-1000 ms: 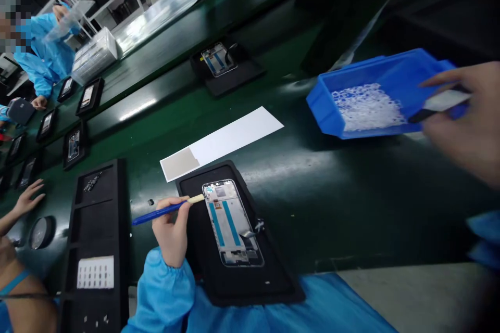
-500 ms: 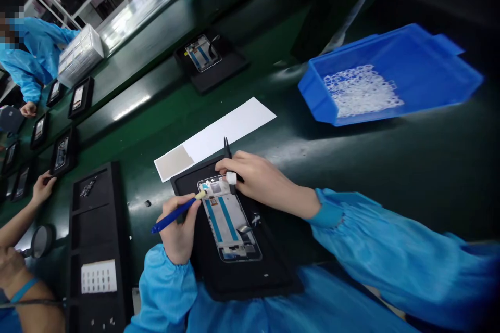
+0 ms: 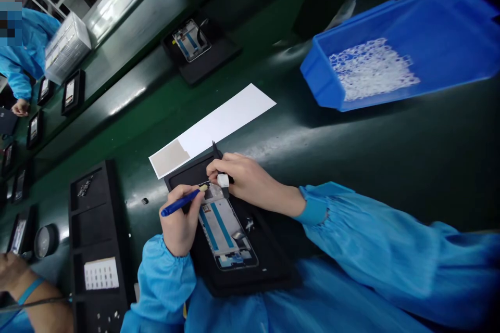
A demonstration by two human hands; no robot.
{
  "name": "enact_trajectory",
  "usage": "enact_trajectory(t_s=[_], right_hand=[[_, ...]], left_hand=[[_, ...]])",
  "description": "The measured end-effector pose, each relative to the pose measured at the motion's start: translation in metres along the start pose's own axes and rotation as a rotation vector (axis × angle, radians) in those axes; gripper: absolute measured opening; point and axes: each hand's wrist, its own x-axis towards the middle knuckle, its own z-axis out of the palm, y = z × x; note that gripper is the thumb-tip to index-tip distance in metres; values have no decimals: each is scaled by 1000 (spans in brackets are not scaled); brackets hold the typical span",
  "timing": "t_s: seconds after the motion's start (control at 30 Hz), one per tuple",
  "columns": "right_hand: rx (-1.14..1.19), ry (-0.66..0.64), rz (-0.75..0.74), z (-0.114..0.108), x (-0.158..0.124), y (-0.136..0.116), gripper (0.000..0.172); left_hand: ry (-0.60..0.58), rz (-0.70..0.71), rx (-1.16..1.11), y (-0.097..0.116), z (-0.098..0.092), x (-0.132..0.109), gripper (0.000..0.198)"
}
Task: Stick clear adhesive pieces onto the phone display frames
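My left hand (image 3: 180,221) pinches a blue pen-like tool (image 3: 179,204) with a cream tip, which is at the top end of an opened phone frame (image 3: 228,231). Blue strips run along the frame, which lies in a black holder (image 3: 273,265). Black tweezers (image 3: 215,150) are in my right hand (image 3: 250,179), their points facing away from the phone. A white block-like piece (image 3: 223,180) shows by the right fingers; whether it belongs to the tweezers I cannot tell. Both hands are over the upper part of the frame.
Beyond the holder lies a white sheet (image 3: 230,114). A blue bin (image 3: 371,99) with many small clear pieces stands at right. A black compartment tray (image 3: 94,242) is at left. Another phone frame (image 3: 191,41) sits farther back. A co-worker's arm (image 3: 35,291) enters at lower left.
The blue tool's tip has moved a little toward the right fingers at the frame's top. The view has shifted slightly. At left, a co-worker's hand has drawn back with a black phone holder.
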Motion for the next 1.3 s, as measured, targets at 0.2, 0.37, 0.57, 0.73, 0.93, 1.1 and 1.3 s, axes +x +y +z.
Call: enact_trajectory(t_s=[0.2,0.37,0.57,0.73,0.93,1.1,1.3], right_hand=[[9,-4,10,0,0,0,29],[-7,-14,28,-1,0,-2,27],[-18,-3,21,-2,0,-3,25],[-10,8,13,-1,-1,-2,28],[-9,12,-4,-1,-2,-2,29],[-1,17,-10,0,-3,-1,30],[-30,-24,16,0,-2,-2,29]], left_hand=[[-44,22,50,2,2,8,16],[-60,22,83,4,3,11,16],[-82,55,151,7,2,15,14],[-139,106,193,10,1,18,7],[-253,172,274,14,0,22,3],[-360,172,255,16,-1,29,5],[-294,13,86,2,2,25,6]])
